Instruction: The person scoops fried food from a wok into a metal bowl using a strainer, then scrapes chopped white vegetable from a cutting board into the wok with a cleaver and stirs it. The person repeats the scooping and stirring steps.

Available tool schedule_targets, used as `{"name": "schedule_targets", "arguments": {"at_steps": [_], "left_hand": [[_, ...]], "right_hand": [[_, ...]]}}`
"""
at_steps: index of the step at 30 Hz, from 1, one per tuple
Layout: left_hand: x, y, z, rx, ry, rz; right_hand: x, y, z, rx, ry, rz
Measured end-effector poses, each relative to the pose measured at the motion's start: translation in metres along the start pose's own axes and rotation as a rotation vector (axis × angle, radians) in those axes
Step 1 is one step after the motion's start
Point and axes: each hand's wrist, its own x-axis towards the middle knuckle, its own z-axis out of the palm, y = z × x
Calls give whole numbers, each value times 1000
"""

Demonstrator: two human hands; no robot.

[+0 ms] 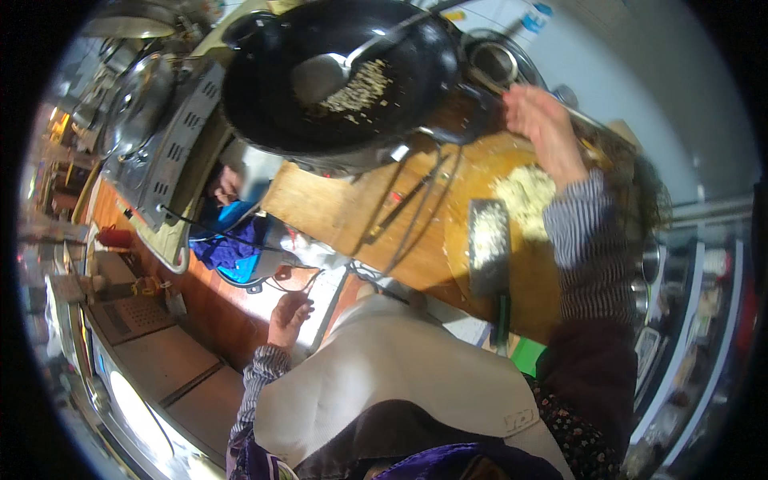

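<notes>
My right hand (544, 124) reaches over the far right of the wooden board (320, 200), beside a small round metal ladle (494, 62) and its long handle. The fingers are loosely bent, slightly blurred, and no firm grip shows. Below the hand lies a pale yellow heap of finely chopped food (526, 196). A cleaver (488, 280) with chopped bits on its blade rests next to the heap. A black wok (264, 88) holds similar chopped bits (360, 90) and a metal spatula (320, 78). My left hand (290, 318) hangs low at the left, empty, its fingers loosely apart.
A metal gas stove (172, 152) with a lidded pot (140, 104) stands at left. Cables hang near a blue basin (240, 268) with purple cloth. Another person's hand (230, 184) shows beyond it. Shelves (688, 344) line the right side; cardboard boxes (160, 352) lie lower left.
</notes>
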Motion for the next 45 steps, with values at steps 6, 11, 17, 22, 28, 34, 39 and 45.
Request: {"name": "schedule_targets", "arguments": {"at_steps": [6, 11, 17, 22, 28, 34, 39, 45], "left_hand": [[24, 44, 60, 191, -320, 163], [31, 56, 111, 363, -425, 365], [36, 57, 163, 543, -436, 464], [42, 60, 187, 617, -378, 679], [54, 61, 210, 621, -254, 778], [75, 62, 233, 738, -147, 727], [98, 62, 256, 875, -84, 780], [117, 63, 269, 1100, -101, 805]], "right_hand": [[-223, 51, -11, -566, 176, 191], [-310, 63, 34, -1025, 238, 309], [-298, 64, 66, -1165, 234, 242], [-290, 70, 63, -985, 266, 342], [-303, 78, 43, -660, 277, 319], [-356, 81, 53, -691, 397, 325], [-388, 82, 56, -591, 503, 514], [-373, 84, 77, -629, 423, 503]]}}
